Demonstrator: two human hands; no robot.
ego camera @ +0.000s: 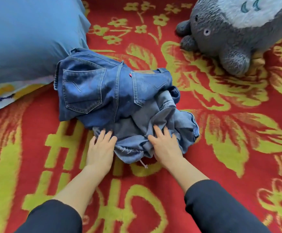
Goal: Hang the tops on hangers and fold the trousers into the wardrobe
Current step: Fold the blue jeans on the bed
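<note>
Jeans (113, 91) sit bunched up mid-blanket (221, 165), pillow (27, 34) at the far-left corner. Left hand (101, 148) and right hand (165, 145) rest on the jeans' near edge, fingers spread flat, not pinching.

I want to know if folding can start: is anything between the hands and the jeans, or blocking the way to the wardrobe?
Nothing visible does. The left hand and right hand lie on the lighter jeans at the pile's near edge; the pillow and plush toy lie beyond it. The wardrobe is out of view.
</note>
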